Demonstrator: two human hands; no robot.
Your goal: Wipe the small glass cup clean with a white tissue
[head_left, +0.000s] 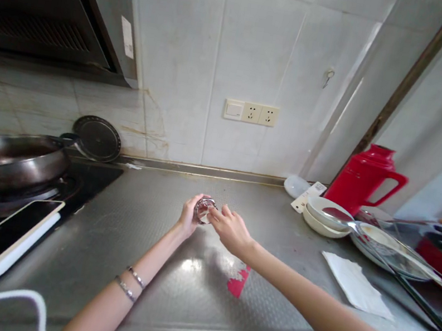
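Note:
Over the middle of the steel counter (143, 277), my left hand (189, 215) is wrapped round the side of a small round, shiny object (203, 210). A reflective metallic rim and a pale brownish face show on it; its exact kind I cannot make out. From the right, my right hand (231, 229) reaches in with bent fingers, their tips against the object's face. Whether a small thing is pinched in those fingertips is hidden. Below the right wrist, a torn pink-red scrap (238, 282) lies on the counter.
At left, a large pan (6, 155) sits on the black cooktop, with a phone on a white block (8, 234) in front. Bowls (326, 217), a plate with utensils, a white tissue (356, 284) and a red thermos jug (365, 178) stand at right.

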